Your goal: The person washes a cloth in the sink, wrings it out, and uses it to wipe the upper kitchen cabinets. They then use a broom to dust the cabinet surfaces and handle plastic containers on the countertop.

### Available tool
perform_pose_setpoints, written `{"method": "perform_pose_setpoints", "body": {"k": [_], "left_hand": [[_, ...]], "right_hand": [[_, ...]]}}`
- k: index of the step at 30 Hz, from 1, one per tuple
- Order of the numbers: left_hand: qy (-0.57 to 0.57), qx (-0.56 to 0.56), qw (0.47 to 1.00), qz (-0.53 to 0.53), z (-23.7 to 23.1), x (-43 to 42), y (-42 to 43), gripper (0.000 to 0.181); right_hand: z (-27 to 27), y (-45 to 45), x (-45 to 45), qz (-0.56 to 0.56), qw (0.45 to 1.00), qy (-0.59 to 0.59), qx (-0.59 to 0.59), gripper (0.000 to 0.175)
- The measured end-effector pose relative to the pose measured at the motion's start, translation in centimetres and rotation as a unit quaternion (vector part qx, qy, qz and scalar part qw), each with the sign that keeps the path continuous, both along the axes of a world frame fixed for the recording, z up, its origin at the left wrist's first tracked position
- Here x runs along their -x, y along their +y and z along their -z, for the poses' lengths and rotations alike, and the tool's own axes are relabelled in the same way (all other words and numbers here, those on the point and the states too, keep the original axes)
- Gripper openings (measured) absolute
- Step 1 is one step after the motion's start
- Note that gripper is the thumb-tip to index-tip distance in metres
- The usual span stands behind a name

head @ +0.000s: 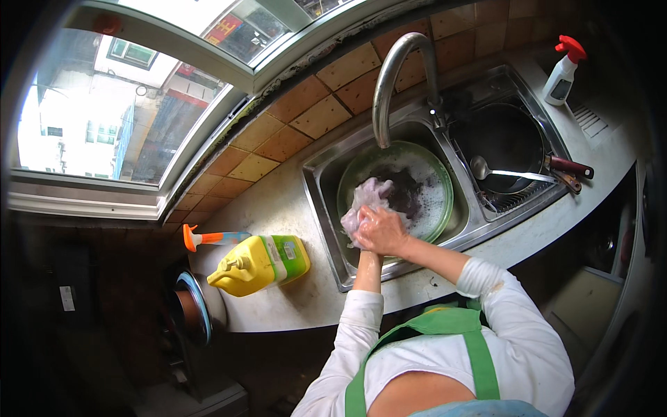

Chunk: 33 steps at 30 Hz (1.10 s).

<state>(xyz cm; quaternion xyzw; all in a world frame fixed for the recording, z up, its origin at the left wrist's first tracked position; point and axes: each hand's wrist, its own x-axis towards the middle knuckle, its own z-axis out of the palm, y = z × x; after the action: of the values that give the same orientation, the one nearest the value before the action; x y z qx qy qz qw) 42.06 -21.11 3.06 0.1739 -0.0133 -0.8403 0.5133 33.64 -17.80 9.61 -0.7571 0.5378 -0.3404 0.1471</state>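
A green-rimmed round basin (445, 208) of dark, sudsy water sits in the left bowl of a steel double sink (323, 229). Over its near left part, my right hand (383, 229) grips a wet, soapy, pale pinkish cloth (367, 195). My left hand (359, 237) is pressed against the same cloth, largely hidden under the cloth and the right hand. Both hands are wet and touch each other. The curved metal faucet (383, 99) arches above the basin's far rim.
A frying pan (495, 135) and a metal ladle (513, 174) rest in the right bowl. A yellow pump jug (250, 266) and an orange-headed spray bottle (213, 238) lie left of the sink. A red-headed spray bottle (561, 78) stands at the far right. An open window (120, 104) is at upper left.
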Motion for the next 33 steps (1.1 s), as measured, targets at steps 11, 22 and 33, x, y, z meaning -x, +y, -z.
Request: {"method": "perform_pose_setpoints", "body": {"k": [11, 22, 33], "left_hand": [[-0.256, -0.048, 0.965, -0.014, 1.2, -1.3, -1.6, 0.025], [-0.477, -0.043, 0.875, 0.074, 5.3, -5.7, -1.0, 0.048], [-0.288, -0.265, 0.912, 0.12, 3.5, -4.6, 0.6, 0.053]], "right_hand": [[13.2, -10.6, 6.5, 0.114, 0.934, -0.243, -0.237, 0.046], [22.5, -1.4, 4.9, -0.133, 0.941, 0.106, -0.293, 0.04], [5.7, -10.1, 7.2, -0.28, 0.953, 0.066, 0.1, 0.007]]}}
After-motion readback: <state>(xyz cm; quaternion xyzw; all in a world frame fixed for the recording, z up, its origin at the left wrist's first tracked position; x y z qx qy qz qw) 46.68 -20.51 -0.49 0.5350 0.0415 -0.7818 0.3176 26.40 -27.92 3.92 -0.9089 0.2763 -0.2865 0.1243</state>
